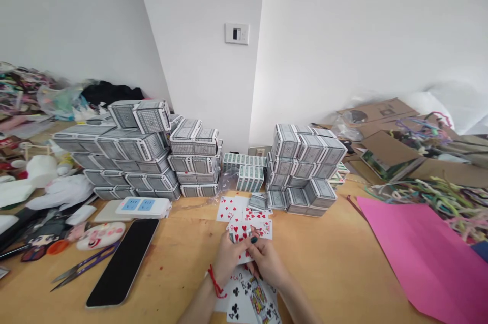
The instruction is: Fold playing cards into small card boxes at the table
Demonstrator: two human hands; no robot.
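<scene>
My left hand (227,257), with a red string bracelet at the wrist, and my right hand (270,263) meet over the middle of the wooden table. Their fingers are closed together around playing cards (244,257), partly hidden by the fingers. Just beyond the fingertips are more face-up red cards, among them a diamond card (230,208) and a nine of hearts (237,231). Under my wrists lie black-suit cards, including a four of clubs (237,303) and a king (260,301). A small face-down stack (258,202) lies behind the red cards.
Blocks of grey-backed cards are piled at left (145,161) and right (301,156), with green-edged decks (249,177) between. A phone (124,263), thread snips (86,265) and white cases (143,207) lie left. Pink paper (423,258), tangled cords (446,202) and cardboard (438,169) occupy the right.
</scene>
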